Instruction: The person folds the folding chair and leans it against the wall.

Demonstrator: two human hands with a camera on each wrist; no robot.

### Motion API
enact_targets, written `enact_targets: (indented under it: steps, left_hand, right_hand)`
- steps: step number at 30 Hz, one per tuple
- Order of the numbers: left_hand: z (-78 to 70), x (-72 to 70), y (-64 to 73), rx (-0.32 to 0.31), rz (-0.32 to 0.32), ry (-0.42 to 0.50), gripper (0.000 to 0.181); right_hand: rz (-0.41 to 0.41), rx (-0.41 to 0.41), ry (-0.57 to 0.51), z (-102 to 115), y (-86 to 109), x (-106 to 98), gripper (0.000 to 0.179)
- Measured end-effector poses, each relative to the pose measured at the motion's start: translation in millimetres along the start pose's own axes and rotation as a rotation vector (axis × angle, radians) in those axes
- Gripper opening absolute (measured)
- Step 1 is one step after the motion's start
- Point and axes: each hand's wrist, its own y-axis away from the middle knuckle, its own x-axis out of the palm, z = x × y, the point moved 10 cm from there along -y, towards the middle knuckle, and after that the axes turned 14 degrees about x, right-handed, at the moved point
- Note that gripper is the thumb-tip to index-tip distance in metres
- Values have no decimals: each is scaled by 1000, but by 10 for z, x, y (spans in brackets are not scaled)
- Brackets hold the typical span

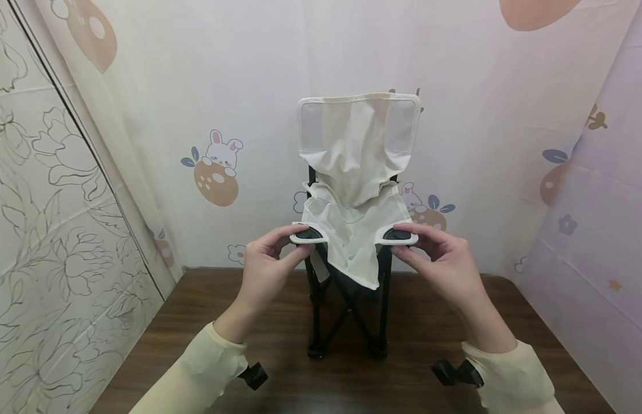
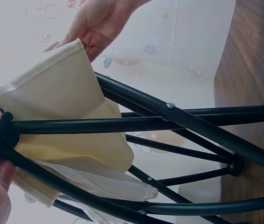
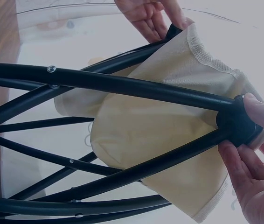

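A small folding chair with a cream fabric seat (image 1: 347,221) and a black tube frame (image 1: 385,299) stands upright, its backrest (image 1: 357,132) at the rear. My left hand (image 1: 264,261) pinches the seat's front left corner, fingers above and thumb below. At the front right corner, my right hand (image 1: 450,264) grips in the same way. Each corner has a black plastic joint (image 2: 1,135) where frame tubes meet, seen close up in the left wrist view. The seat cloth sags between the hands, its front edge hanging in a point. Crossed legs with rivets (image 3: 52,69) show underneath.
The chair's feet (image 1: 316,349) rest on a dark brown wooden table (image 1: 207,356). Behind it hangs a pale curtain (image 1: 269,69) with rabbit and carrot prints. A floral-patterned panel (image 1: 57,230) stands on the left. Black camera mounts (image 1: 255,376) are at both wrists.
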Motion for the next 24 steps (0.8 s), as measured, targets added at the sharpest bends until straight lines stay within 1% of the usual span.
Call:
enact_targets:
  steps: [9, 17, 24]
  left_hand:
    - [-7, 17, -18, 11, -8, 17, 33]
    - [-11, 24, -21, 13, -10, 13, 33]
    - [-16, 43, -29, 20, -10, 25, 34]
  right_hand:
    - [3, -1, -44, -1, -13, 11, 44]
    - [8, -7, -57, 3, -19, 21, 43]
    - [23, -32, -60, 25, -13, 24, 43]
